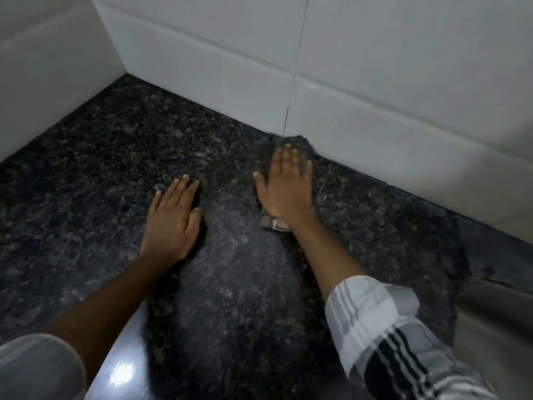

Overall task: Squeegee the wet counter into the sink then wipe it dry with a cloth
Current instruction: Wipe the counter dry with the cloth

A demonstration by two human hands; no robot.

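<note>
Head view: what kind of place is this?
Likely a kitchen or bathroom counter corner: dark speckled stone counter, white tiled wall, and a right hand pressing a cloth flat on it.

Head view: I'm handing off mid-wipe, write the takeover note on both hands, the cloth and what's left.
Right hand: flat, fingers spread, pressing the grey cloth onto the granite counter at the tiled wall.
Left hand: empty, palm down, bracing on the counter.
No squeegee in view; the sink shows only as a possible edge at far right.
Done: apparently squeegeeing, since wiping is under way.
Left: wipe the remaining counter; wetness can't be judged.
</note>
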